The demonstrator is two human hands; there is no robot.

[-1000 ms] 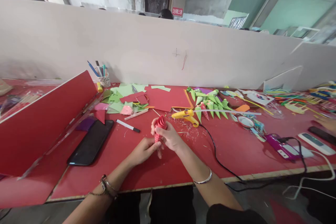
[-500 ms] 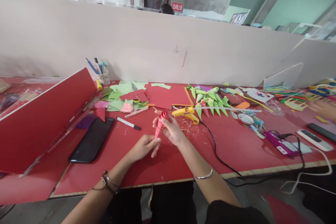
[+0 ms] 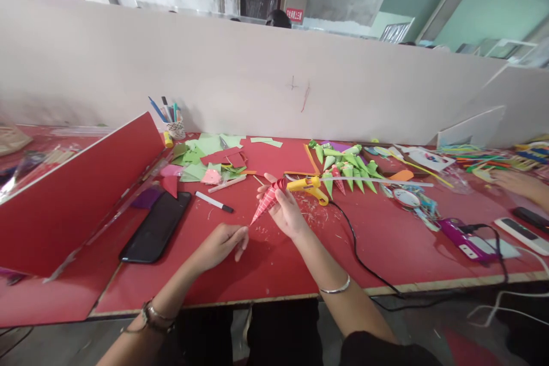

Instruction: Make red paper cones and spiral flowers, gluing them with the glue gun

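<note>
A rolled paper cone point(image 3: 266, 203), red with pale lines crossing it, has a ruffled, layered red top and a sharp point. It is held above the bench point(image 3: 274, 277), tilted, its point down toward the left hand point(image 3: 223, 245). The right hand point(image 3: 286, 214) holds its upper part between thumb and fingers. The left hand's fingers are bent just beside the point; whether they pinch or touch anything, I cannot tell. Half a second ago the cone stood more upright with its point in the left fingers; now it leans over, and the left hand has moved away leftward. Just behind the ruffled top lies a yellow glue gun point(image 3: 309, 184), its front end partly hidden by the cone, its black cord point(image 3: 355, 243) trailing to the bench edge. Beyond it lies a heap of green cones point(image 3: 352, 164). Left of the hands are a marker point(image 3: 213, 202), a black phone point(image 3: 155, 230) and paper scraps point(image 3: 193, 159); farther left, a slanting red board point(image 3: 90, 194) blocks part of the bench.
</note>
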